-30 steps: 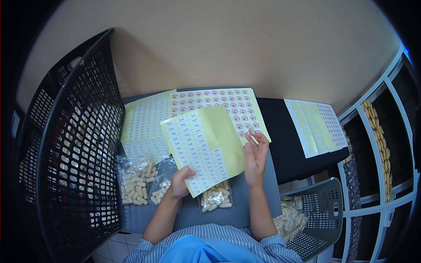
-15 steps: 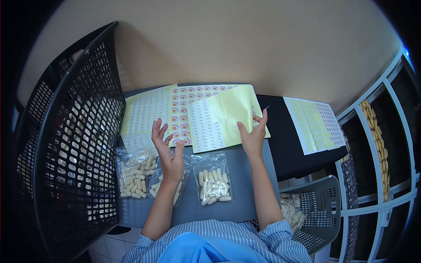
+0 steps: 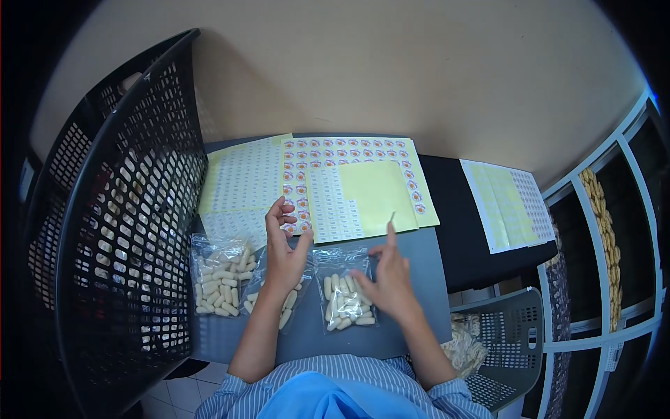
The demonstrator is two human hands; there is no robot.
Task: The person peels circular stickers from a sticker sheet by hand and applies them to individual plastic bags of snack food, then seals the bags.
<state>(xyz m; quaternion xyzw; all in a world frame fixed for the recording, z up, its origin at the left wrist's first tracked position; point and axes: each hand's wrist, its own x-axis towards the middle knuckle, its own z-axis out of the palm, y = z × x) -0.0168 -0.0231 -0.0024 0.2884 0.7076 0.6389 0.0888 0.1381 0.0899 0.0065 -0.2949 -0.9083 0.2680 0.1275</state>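
Observation:
My right hand (image 3: 392, 283) is over the upper right of a clear zip bag of cream capsules (image 3: 347, 300). Its index finger points away from me, with a small pale sliver, seemingly a label (image 3: 392, 217), at the tip. The thumb and other fingers are apart. My left hand (image 3: 285, 255) hovers over a second bag of capsules (image 3: 287, 307), partly hiding it; its fingers are spread and nothing shows in them. A third bag of capsules (image 3: 222, 283) lies to the left. Behind the hands, a part-used yellow label sheet (image 3: 380, 188) rests on a sheet of round orange stickers (image 3: 349, 148).
A tall black perforated basket (image 3: 132, 209) stands at the left edge of the grey table (image 3: 419, 314). More label sheets lie at back left (image 3: 244, 174) and on a black surface (image 3: 508, 206). A grey basket (image 3: 502, 349) with bagged contents sits lower right.
My right hand has let go of the yellow label sheet and come back towards me over the right bag. The sheet now lies flat. My left hand has shifted slightly right in view.

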